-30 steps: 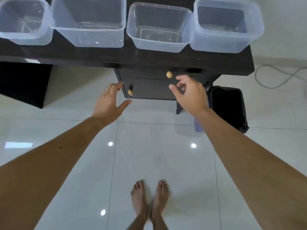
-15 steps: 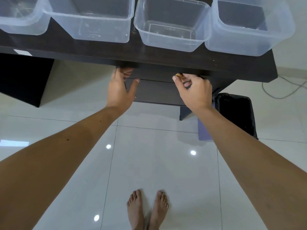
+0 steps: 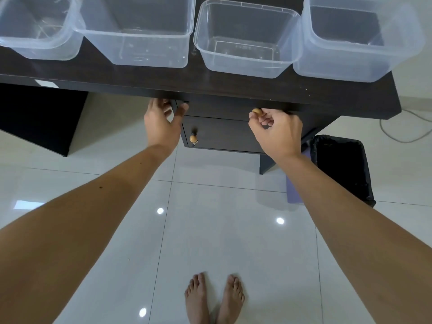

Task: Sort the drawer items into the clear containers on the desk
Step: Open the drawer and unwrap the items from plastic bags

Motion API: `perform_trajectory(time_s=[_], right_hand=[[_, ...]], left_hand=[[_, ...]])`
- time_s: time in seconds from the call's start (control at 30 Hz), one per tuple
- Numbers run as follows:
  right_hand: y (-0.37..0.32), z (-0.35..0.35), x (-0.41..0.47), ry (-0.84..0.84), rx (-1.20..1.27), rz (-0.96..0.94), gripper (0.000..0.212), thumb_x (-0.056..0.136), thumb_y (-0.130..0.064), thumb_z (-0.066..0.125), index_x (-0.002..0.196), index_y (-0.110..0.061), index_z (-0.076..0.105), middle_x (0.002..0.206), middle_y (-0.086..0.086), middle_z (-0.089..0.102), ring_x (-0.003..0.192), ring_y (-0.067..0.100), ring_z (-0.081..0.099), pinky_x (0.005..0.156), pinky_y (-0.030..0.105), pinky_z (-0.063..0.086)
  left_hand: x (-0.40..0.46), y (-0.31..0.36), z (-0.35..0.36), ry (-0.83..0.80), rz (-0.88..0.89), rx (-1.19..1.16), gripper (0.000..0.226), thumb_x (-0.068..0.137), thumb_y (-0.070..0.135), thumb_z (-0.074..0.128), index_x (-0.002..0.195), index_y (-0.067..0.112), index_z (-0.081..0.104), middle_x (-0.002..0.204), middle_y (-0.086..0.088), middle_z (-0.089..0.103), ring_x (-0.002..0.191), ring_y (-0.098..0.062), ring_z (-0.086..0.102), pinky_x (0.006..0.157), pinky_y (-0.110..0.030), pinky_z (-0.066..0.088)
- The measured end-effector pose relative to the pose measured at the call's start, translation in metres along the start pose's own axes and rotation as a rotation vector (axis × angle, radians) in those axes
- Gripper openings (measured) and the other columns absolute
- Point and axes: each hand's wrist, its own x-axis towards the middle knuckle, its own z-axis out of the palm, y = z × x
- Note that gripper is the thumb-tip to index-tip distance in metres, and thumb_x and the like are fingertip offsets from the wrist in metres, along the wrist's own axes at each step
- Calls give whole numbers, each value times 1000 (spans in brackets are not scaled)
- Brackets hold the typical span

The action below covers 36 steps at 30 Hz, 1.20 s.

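Several empty clear containers stand in a row on the dark desk [image 3: 233,87]: a rounded one [image 3: 39,40] at far left, a large one [image 3: 140,43], a smaller one [image 3: 243,43] and one [image 3: 357,43] at far right. Under the desk edge is the dark top drawer [image 3: 217,108], shut, its contents hidden. My right hand [image 3: 275,134] pinches the drawer's round wooden knob [image 3: 256,111]. My left hand [image 3: 161,122] grips the drawer's left corner, thumb on the front, fingers round the side. A lower cupboard door [image 3: 222,136] has its own wooden knob [image 3: 193,138].
A black bin [image 3: 343,167] stands on the white tiled floor to the right of the drawer unit, with a purple item [image 3: 295,190] beside it. A grey cable [image 3: 406,134] lies at far right. My bare feet [image 3: 214,298] are below.
Both hands have reached forward to the top drawer: the right one closed on its knob, the left one took the drawer's left corner. The view has moved closer to the desk.
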Motion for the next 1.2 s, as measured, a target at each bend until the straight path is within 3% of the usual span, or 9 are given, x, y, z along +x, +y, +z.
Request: perform_trajectory(time_s=[0.27,0.4,0.47,0.53,0.63,0.8,0.87,1.03,1.2], right_hand=[[-3,-3,-23,70,-19,-39,25,84,-29,74,69,-14,59,62,-1,62,58,19,55,56,35,52],[-5,-12,-44,43,-5,-30,26,85,-28,74,71,-16,57,65,-2,63,62,20,59,57,35,51],[-8,-17,-53,32,-7,-30,26,87,-28,73,71,-15,57,65,-2,63,63,19,59,57,32,49],[-10,-21,-59,20,-15,-35,27,88,-28,72,71,-15,57,65,-2,62,63,19,58,55,28,45],[-13,-23,-65,8,-15,-10,27,89,-27,72,70,-15,55,64,-2,62,62,19,57,55,27,43],[-16,-35,-95,-3,-32,-22,27,92,-27,71,73,-15,56,65,-2,60,61,19,55,53,28,43],[-17,-41,-116,5,-31,-20,26,92,-24,73,73,-15,57,66,-3,60,62,17,54,53,29,44],[-21,-54,-153,4,-8,-29,23,90,-20,77,75,-14,60,69,-3,63,63,16,57,58,23,42],[-23,-66,-179,-17,-11,0,22,89,-19,79,77,-15,62,72,-3,65,65,13,58,61,11,35]], left_hand=[[-29,7,3,-30,-38,-2,49,103,31,65,143,6,55,138,-9,57,124,-18,61,106,-26,53],[-51,5,-3,-31,-60,97,38,105,32,60,126,0,62,104,-1,64,93,-15,61,78,-5,48],[-57,5,-7,-40,-77,108,35,105,33,60,125,3,64,103,1,67,92,-12,62,68,3,43],[-61,4,-11,-51,-77,97,34,105,34,61,125,7,65,109,-2,72,97,-11,65,72,0,45],[-66,5,-18,-68,-80,98,33,104,35,61,125,9,65,112,-2,73,99,-10,66,84,-19,53],[-89,-2,-34,-146,-92,65,28,103,31,64,123,11,61,113,-1,70,102,-15,66,88,-26,57],[-105,-9,-43,-177,-66,60,23,103,27,64,119,11,60,113,-4,70,103,-15,66,90,-25,57],[-139,-13,-59,-188,-63,42,15,102,21,66,114,15,60,110,1,68,98,-9,65,79,-4,50],[-168,-15,-69,-166,-94,-12,12,101,18,67,111,18,60,108,1,70,99,-2,67,87,-18,56]])
